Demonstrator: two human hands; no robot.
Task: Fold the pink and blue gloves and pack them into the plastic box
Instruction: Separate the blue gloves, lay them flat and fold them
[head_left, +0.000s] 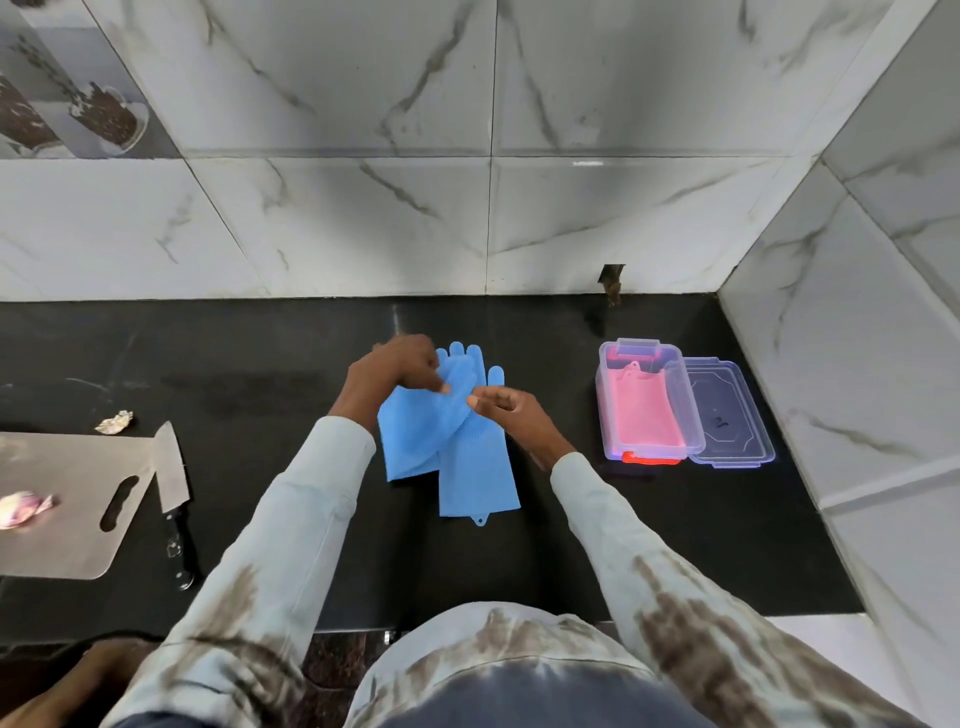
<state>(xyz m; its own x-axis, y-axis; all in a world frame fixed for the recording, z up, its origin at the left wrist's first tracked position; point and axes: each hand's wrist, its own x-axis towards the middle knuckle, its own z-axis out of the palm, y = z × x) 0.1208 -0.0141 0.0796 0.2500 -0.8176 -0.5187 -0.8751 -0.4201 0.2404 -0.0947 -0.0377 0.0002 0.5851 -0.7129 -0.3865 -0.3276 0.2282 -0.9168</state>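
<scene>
Head view, centre of the frame: two blue gloves (457, 431) lie overlapped on the black worktop (260, 374), their finger ends pointing to the tiled wall (363, 218) at the top and their cuffs toward the person. One glove lies straight, with a small tab at its cuff; the other crosses it at a slant toward the lower left. The left hand (400, 369) is over the upper part of the slanted glove, its fingers (439, 387) pinched together on the blue material. The right hand (506, 410) is just beside it, its fingers curled and closed at the edge of a glove near the thumb part; both hands nearly touch. To the right of centre stands the clear plastic box (649, 400), open, with a pink glove (644, 410) lying flat inside and a red clip at its near end. Its clear lid (730, 415) lies flat on the worktop, touching the box's right side. At the left edge sit a grey cutting board (62, 509) with a blurred purple-white piece on it, a cleaver (174, 483) just beside the board, and a small crumpled scrap (114, 422) above it.
</scene>
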